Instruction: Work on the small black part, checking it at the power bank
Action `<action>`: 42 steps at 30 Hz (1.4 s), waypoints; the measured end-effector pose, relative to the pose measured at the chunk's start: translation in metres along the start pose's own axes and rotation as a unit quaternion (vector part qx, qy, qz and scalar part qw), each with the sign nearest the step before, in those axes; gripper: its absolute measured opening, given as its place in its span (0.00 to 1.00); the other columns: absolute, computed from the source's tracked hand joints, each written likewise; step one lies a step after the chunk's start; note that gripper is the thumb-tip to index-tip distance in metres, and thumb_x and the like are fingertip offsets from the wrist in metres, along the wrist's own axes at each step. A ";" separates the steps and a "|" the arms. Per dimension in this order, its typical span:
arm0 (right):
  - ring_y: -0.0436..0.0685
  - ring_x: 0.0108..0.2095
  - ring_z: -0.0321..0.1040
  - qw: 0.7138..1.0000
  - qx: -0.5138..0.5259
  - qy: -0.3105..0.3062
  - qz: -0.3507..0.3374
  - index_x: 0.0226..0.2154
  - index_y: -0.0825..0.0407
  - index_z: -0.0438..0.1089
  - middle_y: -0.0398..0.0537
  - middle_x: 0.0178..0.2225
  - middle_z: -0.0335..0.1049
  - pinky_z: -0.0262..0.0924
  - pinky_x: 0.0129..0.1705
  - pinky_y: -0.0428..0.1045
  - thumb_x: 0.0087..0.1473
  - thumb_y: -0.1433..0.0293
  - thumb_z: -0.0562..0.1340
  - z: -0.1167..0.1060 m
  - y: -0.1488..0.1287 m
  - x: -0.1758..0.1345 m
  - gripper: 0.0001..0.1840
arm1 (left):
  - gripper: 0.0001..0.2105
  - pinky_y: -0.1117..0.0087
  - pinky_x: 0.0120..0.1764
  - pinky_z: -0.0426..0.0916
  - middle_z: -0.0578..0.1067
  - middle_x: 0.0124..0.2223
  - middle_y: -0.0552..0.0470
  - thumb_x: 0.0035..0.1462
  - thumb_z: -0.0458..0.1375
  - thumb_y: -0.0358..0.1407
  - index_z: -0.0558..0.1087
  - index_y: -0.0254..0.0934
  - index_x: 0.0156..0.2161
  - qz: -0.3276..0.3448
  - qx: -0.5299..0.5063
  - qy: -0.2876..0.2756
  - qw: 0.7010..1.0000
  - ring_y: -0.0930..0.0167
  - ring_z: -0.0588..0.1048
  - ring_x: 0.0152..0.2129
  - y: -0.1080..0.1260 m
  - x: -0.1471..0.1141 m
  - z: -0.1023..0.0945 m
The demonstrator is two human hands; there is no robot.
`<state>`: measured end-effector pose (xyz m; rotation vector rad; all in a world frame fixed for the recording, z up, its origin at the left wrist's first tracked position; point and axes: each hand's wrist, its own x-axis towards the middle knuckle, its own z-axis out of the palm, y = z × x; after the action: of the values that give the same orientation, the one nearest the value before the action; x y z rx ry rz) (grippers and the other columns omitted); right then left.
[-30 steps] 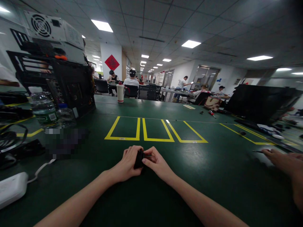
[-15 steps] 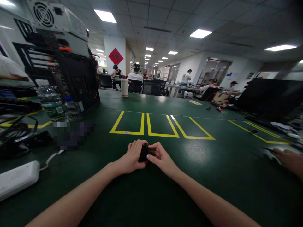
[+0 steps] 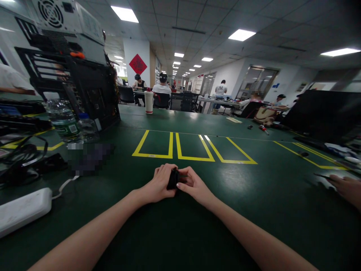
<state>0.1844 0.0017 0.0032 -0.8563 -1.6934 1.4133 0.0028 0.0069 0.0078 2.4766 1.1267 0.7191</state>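
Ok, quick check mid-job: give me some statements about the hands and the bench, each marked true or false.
1. The left hand is wrapped around a black object. True.
2. The right hand is resting well away from the black object. False: the right hand has its fingers at the object's right side.
3. The white cup stands beyond the yellow tape outlines. True.
4. The black object is inside a tape outline. False: it is on the near side of the outlines.
5. The blue-capped bottle is right of the white cup. False: the blue-capped bottle is to its left.
6. A co-worker's hand shows at the right edge. True.
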 end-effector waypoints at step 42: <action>0.56 0.46 0.62 0.996 -0.091 0.007 -0.025 0.41 0.49 0.59 0.46 0.42 0.63 0.60 0.45 0.54 0.49 0.70 0.60 0.006 0.001 0.001 0.16 | 0.27 0.59 0.45 0.58 0.61 0.46 0.47 0.45 0.58 0.32 0.51 0.39 0.50 0.026 0.003 -0.016 1.000 0.62 0.62 0.43 -0.005 -0.004 -0.007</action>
<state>0.1785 0.0003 0.0016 -0.9139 -1.8409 1.2316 -0.0063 0.0079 0.0098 2.5226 1.0579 0.6878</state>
